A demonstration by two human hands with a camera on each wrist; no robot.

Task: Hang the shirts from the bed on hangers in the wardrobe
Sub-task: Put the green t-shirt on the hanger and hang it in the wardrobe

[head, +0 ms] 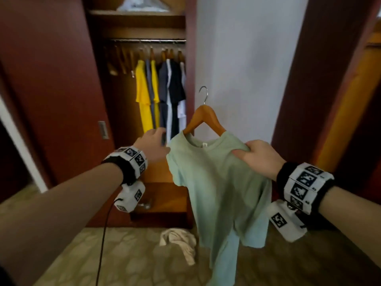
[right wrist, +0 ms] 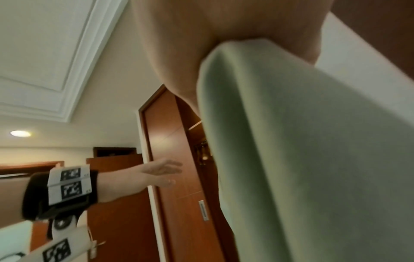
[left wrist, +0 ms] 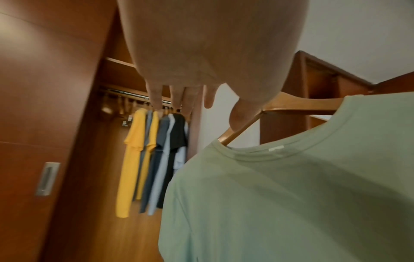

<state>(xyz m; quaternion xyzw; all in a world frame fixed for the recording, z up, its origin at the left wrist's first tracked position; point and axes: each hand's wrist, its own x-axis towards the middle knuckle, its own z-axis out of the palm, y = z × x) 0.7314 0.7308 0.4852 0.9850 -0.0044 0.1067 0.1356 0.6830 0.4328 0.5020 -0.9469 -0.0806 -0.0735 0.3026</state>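
a pale green cotton t-shirt (head: 218, 182) was seen at the centre of the frame, draped on a wooden hanger with a metal hook (head: 204, 118). its right shoulder was pinched by the right hand (head: 259, 157); the left hand (head: 153, 145), fingers loosely extended, gripped nothing, its thumb near the hanger's left arm. the chrome wardrobe rail (head: 147, 40), upper centre, carried yellow, grey, navy and white shirts (head: 160, 93). a cream garment (head: 179, 242) lay crumpled at lower centre. the collar would best be squared, then the hook lifted onto the rail.
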